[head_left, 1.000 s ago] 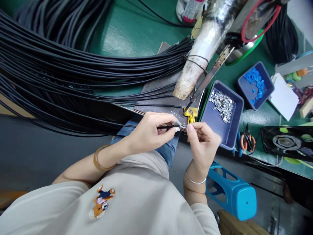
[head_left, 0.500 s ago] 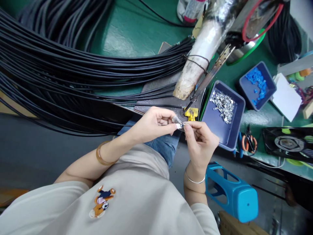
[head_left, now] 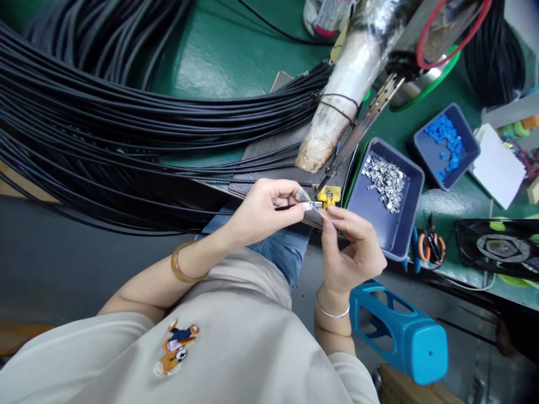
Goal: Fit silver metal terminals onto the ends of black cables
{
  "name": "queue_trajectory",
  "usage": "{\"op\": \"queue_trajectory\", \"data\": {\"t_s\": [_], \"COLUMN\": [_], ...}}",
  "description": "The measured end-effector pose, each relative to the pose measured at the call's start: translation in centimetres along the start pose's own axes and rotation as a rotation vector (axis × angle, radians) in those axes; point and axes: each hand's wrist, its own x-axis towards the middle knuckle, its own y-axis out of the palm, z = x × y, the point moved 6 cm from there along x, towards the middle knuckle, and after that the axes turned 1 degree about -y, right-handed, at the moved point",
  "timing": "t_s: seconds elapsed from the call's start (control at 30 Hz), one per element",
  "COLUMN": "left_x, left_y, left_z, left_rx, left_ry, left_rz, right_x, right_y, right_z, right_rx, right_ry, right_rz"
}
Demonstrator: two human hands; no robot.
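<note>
My left hand [head_left: 263, 213] is closed in a pinch on the end of a thin black cable [head_left: 290, 207], whose tip carries a small silver metal piece [head_left: 316, 206]. My right hand [head_left: 351, 247] is just right of it, thumb and forefinger pinched at that same tip, the other fingers loosely apart. Both hands hover at the near edge of the green bench, just below a small yellow fixture [head_left: 329, 195] under a slanted metal arm [head_left: 357, 132].
A thick bundle of black cables [head_left: 126, 129] sweeps across the bench from the left. A blue tray of silver clips [head_left: 385, 179] and a smaller tray of blue parts [head_left: 444, 146] sit to the right. Orange-handled pliers [head_left: 427, 247] lie near the edge. A blue stool [head_left: 400, 331] stands below.
Both hands have moved slightly up toward the yellow fixture. My right hand's outer fingers have loosened and spread while its pinch stays at the cable tip.
</note>
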Motion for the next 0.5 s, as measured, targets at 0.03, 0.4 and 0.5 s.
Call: {"op": "queue_trajectory", "data": {"t_s": [0.03, 0.4, 0.5], "left_x": [0.1, 0.6, 0.7], "left_y": [0.0, -0.1, -0.1], "left_z": [0.0, -0.3, -0.4], "left_rx": [0.007, 0.004, 0.010], "left_ry": [0.007, 0.032, 0.032], "left_rz": [-0.004, -0.021, -0.025], "right_x": [0.0, 0.1, 0.1], "right_y": [0.3, 1.5, 1.5], "right_z": [0.2, -1.0, -1.2], "right_rx": [-0.011, 0.171, 0.173], "right_ry": [-0.043, 0.069, 0.084], "right_rz": [0.020, 0.050, 0.059]}}
